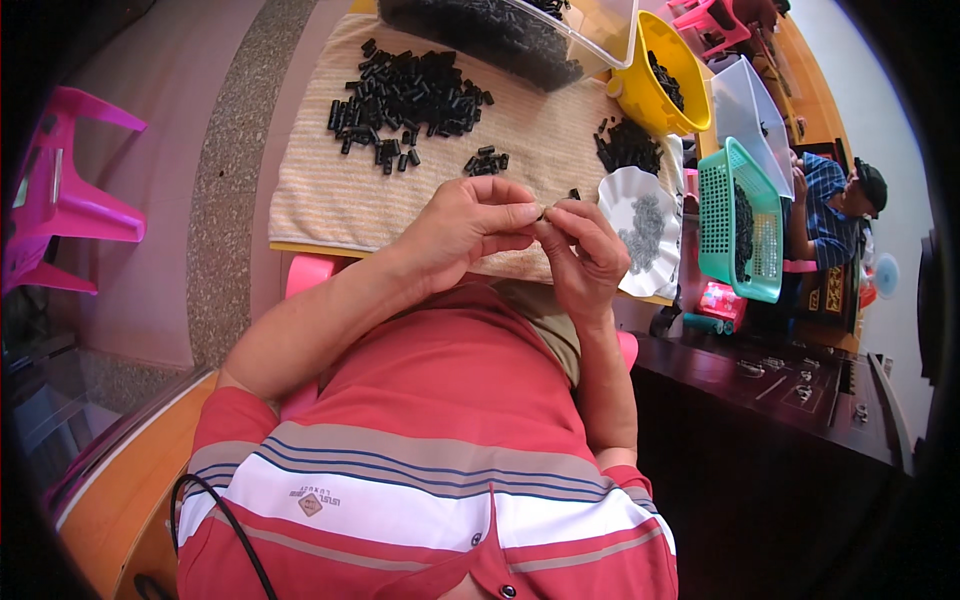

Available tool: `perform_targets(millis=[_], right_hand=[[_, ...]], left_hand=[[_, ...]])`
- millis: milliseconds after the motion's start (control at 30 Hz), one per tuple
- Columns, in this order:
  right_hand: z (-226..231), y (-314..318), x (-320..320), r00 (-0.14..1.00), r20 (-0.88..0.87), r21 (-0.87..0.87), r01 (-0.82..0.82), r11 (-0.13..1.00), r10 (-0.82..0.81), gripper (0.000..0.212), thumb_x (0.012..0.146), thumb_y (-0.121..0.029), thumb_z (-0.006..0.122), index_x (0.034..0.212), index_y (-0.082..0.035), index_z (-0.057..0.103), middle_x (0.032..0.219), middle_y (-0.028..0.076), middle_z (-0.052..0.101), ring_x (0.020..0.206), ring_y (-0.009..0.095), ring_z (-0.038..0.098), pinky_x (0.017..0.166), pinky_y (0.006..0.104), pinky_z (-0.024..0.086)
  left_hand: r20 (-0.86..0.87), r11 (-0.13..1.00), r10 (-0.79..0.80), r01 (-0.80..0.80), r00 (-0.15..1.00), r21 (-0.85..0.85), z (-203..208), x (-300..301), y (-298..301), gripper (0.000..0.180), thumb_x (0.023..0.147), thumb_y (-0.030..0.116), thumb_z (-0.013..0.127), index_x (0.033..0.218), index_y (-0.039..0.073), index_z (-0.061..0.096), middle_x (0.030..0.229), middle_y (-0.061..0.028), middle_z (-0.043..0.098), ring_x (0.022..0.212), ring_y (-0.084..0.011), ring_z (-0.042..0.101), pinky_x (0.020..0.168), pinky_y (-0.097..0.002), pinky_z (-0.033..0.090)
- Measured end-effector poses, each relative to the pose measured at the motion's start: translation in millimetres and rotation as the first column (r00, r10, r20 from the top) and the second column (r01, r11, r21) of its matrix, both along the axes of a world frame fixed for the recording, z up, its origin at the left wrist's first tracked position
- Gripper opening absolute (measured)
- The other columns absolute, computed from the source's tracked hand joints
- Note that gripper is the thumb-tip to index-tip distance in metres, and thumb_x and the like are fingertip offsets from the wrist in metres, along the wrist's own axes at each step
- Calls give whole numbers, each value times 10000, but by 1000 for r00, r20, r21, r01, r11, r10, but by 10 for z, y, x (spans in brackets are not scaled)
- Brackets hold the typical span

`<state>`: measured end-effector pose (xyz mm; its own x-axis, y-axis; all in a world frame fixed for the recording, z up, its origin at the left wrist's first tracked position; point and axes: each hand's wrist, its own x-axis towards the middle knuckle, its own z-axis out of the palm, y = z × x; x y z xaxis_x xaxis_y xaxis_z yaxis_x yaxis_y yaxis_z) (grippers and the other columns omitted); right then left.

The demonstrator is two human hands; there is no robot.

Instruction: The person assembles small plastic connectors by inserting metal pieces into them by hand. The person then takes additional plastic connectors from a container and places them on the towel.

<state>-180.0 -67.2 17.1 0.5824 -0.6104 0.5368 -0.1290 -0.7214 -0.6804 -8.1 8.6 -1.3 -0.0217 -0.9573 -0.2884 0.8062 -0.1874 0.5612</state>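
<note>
My left hand (465, 228) and my right hand (590, 258) meet above the near edge of a striped towel (325, 205). Thumb and forefinger of each are pinched together at one spot, around a tiny dark piece that is too small to name. Beyond my left hand lies a large heap of short black cylinders (420, 90), with a smaller cluster of cylinders (487, 161) closer in. A white fluted dish (612, 192) stands beside my right hand, holding small clear pieces (645, 232). Another pile of black parts (630, 148) lies just past the dish.
At the back stand a clear plastic bin (590, 50) and a yellow tub (697, 115), both with black parts. A green basket (713, 215) is to the right, near a seated person (832, 215). A pink stool (90, 205) is at left; a dark wooden surface (700, 375) lies at right.
</note>
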Motion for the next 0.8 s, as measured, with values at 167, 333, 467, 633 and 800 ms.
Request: perform_targets(millis=[167,333,467,633,800], right_hand=[[53,-19,13,999,-16,3,-41,999,41,207,841,68,737,1037,23,693,939,150,687,799,240,690,691,298,552],[189,-26,16,988,-116,-66,-108,992,99,208,871,66,698,1074,23,685,989,158,680,834,265,694,711,309,553],[322,-48,14,962,-204,23,-182,983,183,228,886,59,679,1111,23,681,1048,164,670,862,259,693,727,306,551],[303,-262,33,960,-271,100,-48,994,73,253,862,21,729,1111,7,689,1032,145,691,853,192,691,706,277,547],[209,-317,178,891,-453,-181,-129,975,34,247,814,-148,773,1047,-80,725,1020,99,696,946,333,657,812,409,539]], left_hand=[[0,999,-53,53,999,-11,26,29,8,107,909,87,739,980,51,667,945,-37,677,893,-132,674,799,-271,583],[45,998,-67,68,997,-18,77,52,16,123,887,85,759,966,49,672,937,-37,683,862,-128,673,777,-275,580],[204,992,-12,38,979,-120,2,111,-14,146,876,74,768,986,38,679,905,-44,691,800,-124,668,757,-280,580],[257,985,53,-9,965,-172,74,218,-57,211,897,75,750,1084,19,670,937,-60,711,832,-132,679,782,-272,576],[162,962,247,-222,955,-159,84,341,-109,198,897,50,741,1083,15,682,934,-64,720,822,-141,694,775,-282,595]])
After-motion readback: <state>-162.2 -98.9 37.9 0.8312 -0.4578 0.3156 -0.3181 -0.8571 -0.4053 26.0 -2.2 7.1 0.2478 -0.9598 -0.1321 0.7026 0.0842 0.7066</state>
